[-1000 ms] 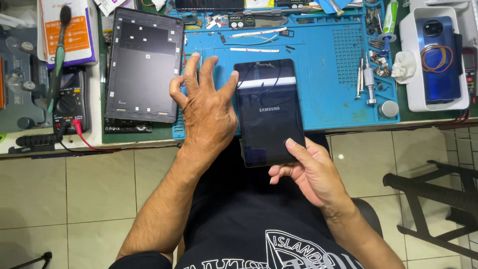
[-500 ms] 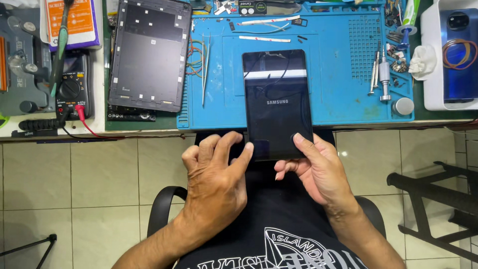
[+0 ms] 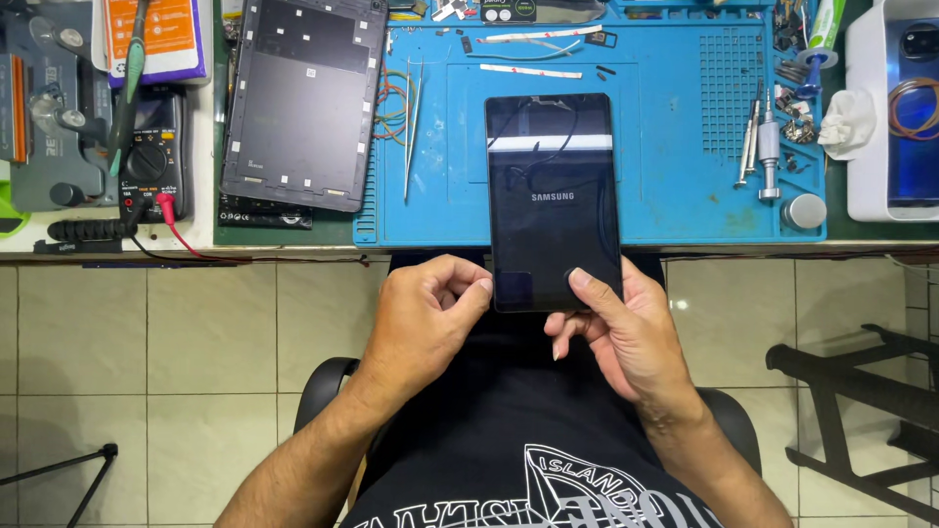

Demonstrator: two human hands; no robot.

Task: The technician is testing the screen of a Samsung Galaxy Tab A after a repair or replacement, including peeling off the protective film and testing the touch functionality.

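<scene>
A black tablet [image 3: 553, 200] lies screen up, its far end over the blue work mat [image 3: 675, 147] and its near end sticking out past the bench edge. My right hand [image 3: 626, 337] grips the tablet's near right corner, thumb pressed on the glass. My left hand [image 3: 425, 318] is curled at the tablet's near left corner, fingertips touching its edge. A dark grey tablet back cover [image 3: 298, 103] rests inside up to the left of the mat.
Tweezers [image 3: 412, 127] and coloured wire loops lie on the mat's left side, small screwdrivers [image 3: 763, 142] and a round cap on its right. A multimeter [image 3: 147, 147] with leads sits far left, a white tray [image 3: 895, 108] far right. Tiled floor and a chair lie below.
My left hand came off the mat, dropped to the bench edge and closed on the tablet's near left corner. The right hand's thumb moved onto the glass.
</scene>
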